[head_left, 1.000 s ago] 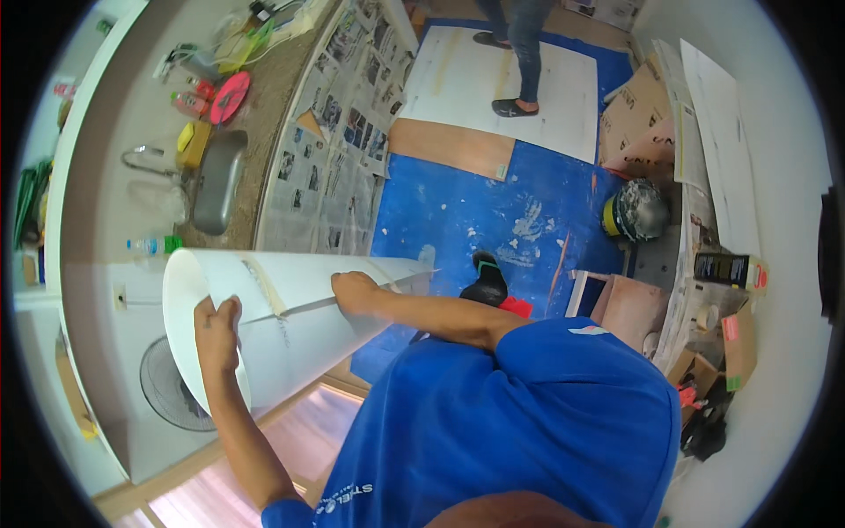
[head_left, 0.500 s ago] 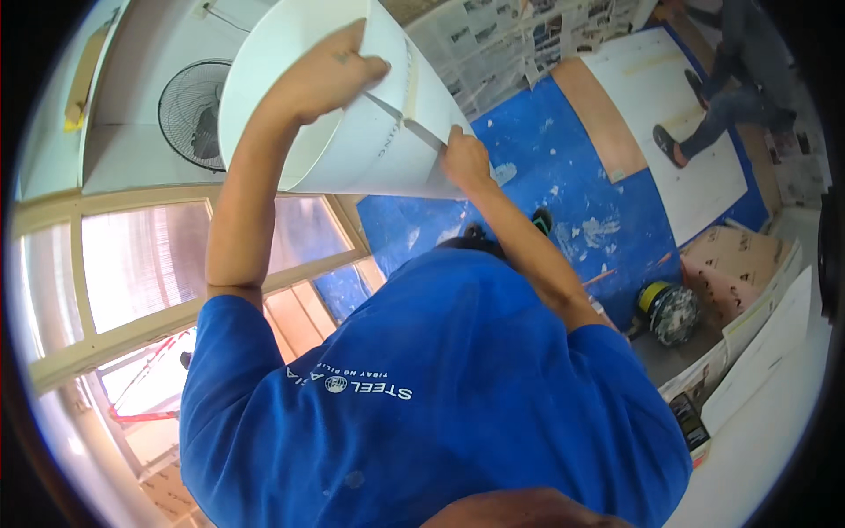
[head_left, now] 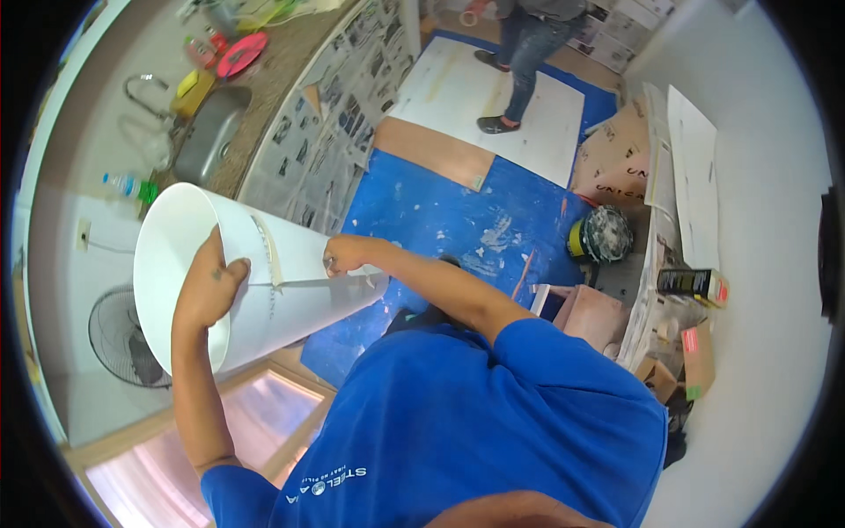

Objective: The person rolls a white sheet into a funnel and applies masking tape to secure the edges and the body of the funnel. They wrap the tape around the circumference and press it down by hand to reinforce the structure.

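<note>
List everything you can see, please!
Rolled sheet: one, white, left
Fan: one, dark, left
Sink: one, silver, counter
Faucet: one, silver, left
Blue-capped bottle: one, clear, left
Round thing: one, pink, counter
Floor covering: one, blue, floor
Floor panel: one, white, top
Board: one, brown, beside panel
Bucket: one, dark, right
Newspaper: several, grey, counter front
Cardboard: several pieces, brown, right
Other person: one, blue jeans, on panel
Left fingers: some, bare, sheet's rim
Right fingers: some, bare, sheet's side

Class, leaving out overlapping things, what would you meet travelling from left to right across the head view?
Fan → person's left hand → person's right hand → brown board → bucket with yellow band → dark box.
</note>
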`<state>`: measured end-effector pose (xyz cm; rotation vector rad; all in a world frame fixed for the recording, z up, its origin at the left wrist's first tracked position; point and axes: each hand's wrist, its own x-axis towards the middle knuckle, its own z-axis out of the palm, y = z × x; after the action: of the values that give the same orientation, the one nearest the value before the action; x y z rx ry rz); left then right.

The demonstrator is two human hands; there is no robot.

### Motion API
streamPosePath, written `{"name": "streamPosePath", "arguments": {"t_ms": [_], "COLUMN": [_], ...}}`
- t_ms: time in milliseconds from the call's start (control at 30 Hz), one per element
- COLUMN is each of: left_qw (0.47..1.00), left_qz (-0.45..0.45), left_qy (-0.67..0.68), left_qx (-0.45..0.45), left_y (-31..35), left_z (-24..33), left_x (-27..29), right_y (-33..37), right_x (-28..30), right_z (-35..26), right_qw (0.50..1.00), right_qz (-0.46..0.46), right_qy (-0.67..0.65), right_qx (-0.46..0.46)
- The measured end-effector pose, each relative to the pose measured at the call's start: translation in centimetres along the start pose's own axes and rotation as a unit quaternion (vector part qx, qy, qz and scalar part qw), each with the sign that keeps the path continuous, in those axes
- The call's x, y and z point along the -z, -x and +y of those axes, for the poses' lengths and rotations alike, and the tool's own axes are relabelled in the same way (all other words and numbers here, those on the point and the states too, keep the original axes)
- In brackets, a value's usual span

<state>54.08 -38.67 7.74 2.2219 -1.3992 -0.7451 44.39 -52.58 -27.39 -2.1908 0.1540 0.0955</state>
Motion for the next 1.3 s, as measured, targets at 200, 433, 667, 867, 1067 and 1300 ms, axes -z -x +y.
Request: {"name": "streamPosePath", "arguments": {"t_ms": [200, 433, 667, 867, 1067, 1300], "left_qw": [1.000, 0.994, 0.998, 0.919, 0.953, 0.912], "left_qz": [-0.004, -0.020, 0.023, 0.196, 0.296, 0.329], "left_qy": [0.005, -0.107, -0.055, -0.291, -0.022, 0.224], "left_qx": [-0.012, -0.029, 0.025, 0.180, -0.060, -0.096], "left_y": [0.9, 0.4, 2.1, 2.6, -1.6, -22.6], "left_z": [-0.5, -1.2, -0.6, 3.7, 10.2, 4.5], "left_x": [-0.6, 0.3, 0.3, -2.9, -16.4, -26.2], "right_y": [2.4, 0.5, -2.9, -4.7, -5.0, -5.5], "right_x": [8.5, 22.0, 21.1, 19.8, 19.8, 18.7], "right_z": [-7.7, -20.8, -20.7, -20.0, -21.1, -21.9], "right_qw": [0.979, 0.763, 0.793, 0.784, 0.790, 0.772], "right_qz": [0.180, 0.159, 0.078, 0.084, 0.037, -0.029], "right_qy": [0.077, 0.361, 0.303, 0.244, 0.266, 0.331], "right_qx": [0.062, 0.513, 0.523, 0.565, 0.552, 0.542]}}
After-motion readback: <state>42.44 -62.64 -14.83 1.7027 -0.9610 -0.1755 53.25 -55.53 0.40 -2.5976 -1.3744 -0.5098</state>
